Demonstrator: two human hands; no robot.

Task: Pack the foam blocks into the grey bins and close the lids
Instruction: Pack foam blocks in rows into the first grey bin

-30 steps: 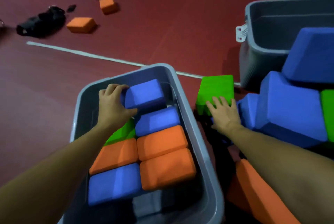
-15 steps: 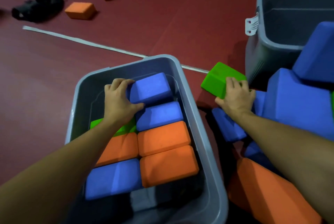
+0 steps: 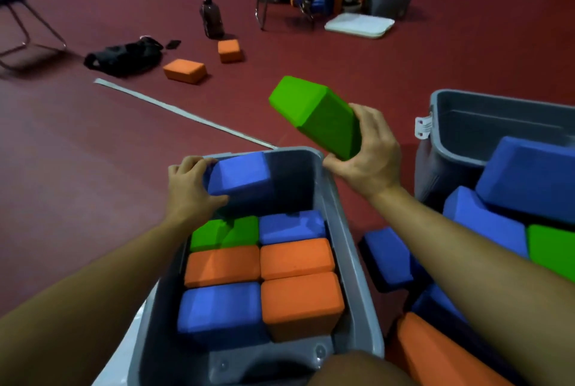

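Green block (image 3: 314, 115) is now off the floor, held tilted in the air just past the near bin's (image 3: 357, 276) far right corner; half a second ago it was only just lifting beside the pile. Right hand (image 3: 367, 155) grip: closed round its lower end. Left hand (image 3: 189, 189) grip: still clamped on a blue block (image 3: 239, 177), now tipped up at the bin's far end instead of lying flat. That leaves a gap behind the packed rows, likely for the green one. Second bin (image 3: 497, 124), loose blocks right (image 3: 504, 224); two orange blocks (image 3: 185, 69) stray farther out. Lids not on.
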